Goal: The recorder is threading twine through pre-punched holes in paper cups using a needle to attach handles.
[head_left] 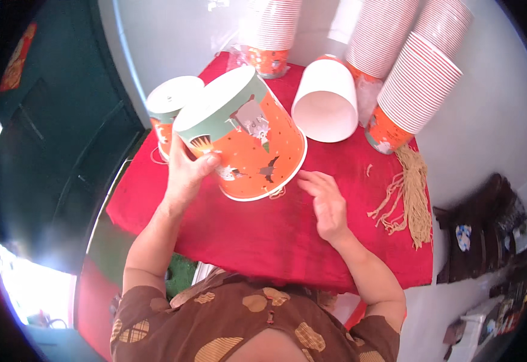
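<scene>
As the left hand (186,168) clasps a bat-print paper bucket (257,142), tan cords (417,199) lie to the bucket's right.
Near its rim (303,158) hovers the right hand (328,208), fingers loosely bent.

L tub (163,108) part. hid behind held tub (252,142); stacks (379,39) cut @ top.

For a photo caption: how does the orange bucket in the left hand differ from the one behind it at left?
The held bucket is tilted in the left hand; the rear bucket appears to stand on the red cloth. The held bucket looks larger here; the rear bucket looks smaller. The held bucket shows much of its printed side; the rear bucket is partly hidden. Both have orange sides, a green band and a white round end.
</scene>
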{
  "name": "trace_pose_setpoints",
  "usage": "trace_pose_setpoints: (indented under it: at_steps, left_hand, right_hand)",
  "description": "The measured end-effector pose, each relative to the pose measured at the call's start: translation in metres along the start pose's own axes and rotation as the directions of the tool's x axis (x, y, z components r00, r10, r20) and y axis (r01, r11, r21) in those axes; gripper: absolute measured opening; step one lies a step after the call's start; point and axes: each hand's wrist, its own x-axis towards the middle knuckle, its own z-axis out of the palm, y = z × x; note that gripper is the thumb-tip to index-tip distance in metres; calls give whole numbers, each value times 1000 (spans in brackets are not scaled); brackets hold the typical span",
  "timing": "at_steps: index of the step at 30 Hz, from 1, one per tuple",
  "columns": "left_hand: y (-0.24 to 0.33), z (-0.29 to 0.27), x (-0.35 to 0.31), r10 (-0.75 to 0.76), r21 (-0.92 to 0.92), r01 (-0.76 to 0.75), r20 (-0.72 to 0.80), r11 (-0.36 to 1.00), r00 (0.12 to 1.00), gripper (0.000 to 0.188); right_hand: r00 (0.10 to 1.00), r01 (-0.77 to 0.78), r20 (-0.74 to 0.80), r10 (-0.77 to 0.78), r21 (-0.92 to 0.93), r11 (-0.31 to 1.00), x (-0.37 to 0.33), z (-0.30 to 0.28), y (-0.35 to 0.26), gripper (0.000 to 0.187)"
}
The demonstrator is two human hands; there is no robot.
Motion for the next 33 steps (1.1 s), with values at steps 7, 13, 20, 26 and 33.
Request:
trace_pose_setpoints:
  at_steps: [7, 13, 20, 26, 33]
  left_hand:
    - [51, -121, -14, 252, 363, -174, -179, 915, 951, 100]
    - [84, -198, -9, 516, 545, -279, -347, 790, 783, 71]
    - [48, -245, 56, 307, 186, -248, -447, 951, 840, 38]
    - [10, -224, 98, 264, 124, -237, -294, 964, 919, 47]
    - [-1, -187, 122, 196, 77, -186, -148, 980, 969, 65]
  right_hand:
    - [965, -254, -27, 261, 147, 956, -9, 4, 19, 36]
    - [927, -372, 35, 375, 223, 901, -9, 12, 18, 37]
    - [915, -403, 76, 397, 226, 887, -10, 14, 19, 41]
    - [931, -363, 95, 352, 157, 919, -9, 13, 21, 46]
    - [933, -346, 143, 330, 111, 932, -9, 9, 22, 48]
